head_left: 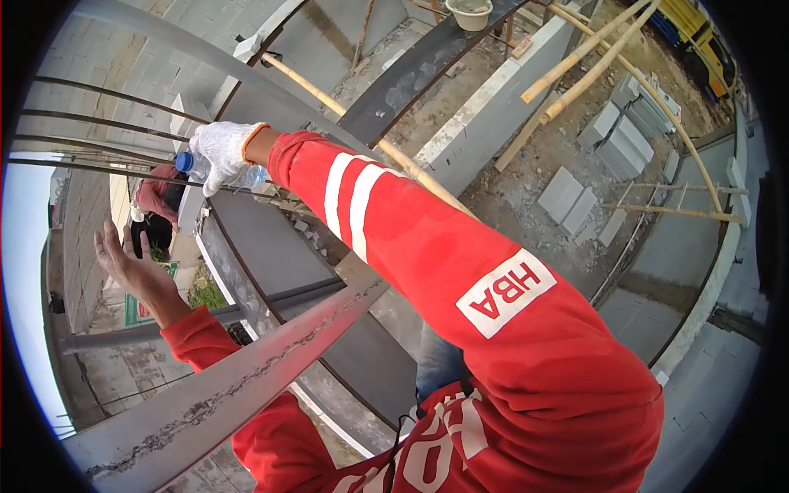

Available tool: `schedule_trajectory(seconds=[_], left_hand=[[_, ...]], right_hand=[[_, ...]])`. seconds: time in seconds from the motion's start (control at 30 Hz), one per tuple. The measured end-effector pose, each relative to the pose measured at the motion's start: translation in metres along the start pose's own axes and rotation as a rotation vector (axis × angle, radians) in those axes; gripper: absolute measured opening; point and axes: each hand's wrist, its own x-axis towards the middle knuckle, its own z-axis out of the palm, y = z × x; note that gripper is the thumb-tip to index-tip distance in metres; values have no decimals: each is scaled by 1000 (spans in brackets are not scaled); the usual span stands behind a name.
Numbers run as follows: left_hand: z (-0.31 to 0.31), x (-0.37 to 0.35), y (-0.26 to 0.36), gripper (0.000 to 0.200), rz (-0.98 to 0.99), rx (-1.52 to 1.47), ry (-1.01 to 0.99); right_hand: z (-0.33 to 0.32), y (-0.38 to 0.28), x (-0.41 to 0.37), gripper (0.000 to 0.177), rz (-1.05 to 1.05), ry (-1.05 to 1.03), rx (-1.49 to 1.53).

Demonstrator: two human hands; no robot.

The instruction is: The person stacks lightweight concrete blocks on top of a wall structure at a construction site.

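Note:
My right hand (226, 152), in a white knitted glove, is closed around a clear plastic bottle (254, 176) with a blue cap (184, 162). The glove hides most of the bottle's middle. Thin dark steel bars (99, 131) run right beside this hand. Lower down at the left, my bare left hand (136, 271) is raised with its fingers spread and nothing in it. Between my left forearm and my body crosses a grey beam (238, 386) with a rough seam along it. Both my arms wear red sleeves.
Another person (156, 197) in a reddish top is below at the left. A pale bucket (470, 11) stands on a dark plank (427, 66). Bamboo poles (592, 62) slant across the upper right. Pale blocks (567, 197) lie below, and a yellow truck (690, 33) is beyond.

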Motion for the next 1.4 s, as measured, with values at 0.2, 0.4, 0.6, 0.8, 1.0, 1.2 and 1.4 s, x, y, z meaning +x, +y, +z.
schedule_trajectory(seconds=[0.2,0.4,0.6,0.8,1.0,1.2,1.4], left_hand=[[14,146,-73,90,-136,-61,-164],[39,143,-99,67,-49,5,-327],[54,126,-102,54,167,332,-357],[63,111,-79,50,196,447,-386],[63,132,-89,58,194,542,-418],[64,109,-73,52,244,449,-351],[35,54,-52,71,-13,291,-234]], right_hand=[[8,0,-13,75,-54,239,76],[13,8,-17,73,-70,326,139],[12,19,-29,67,-92,379,183],[9,19,-34,65,-104,396,218],[23,24,-31,62,-134,576,386],[25,34,-26,70,-239,565,337],[12,48,-25,69,-340,413,471]])
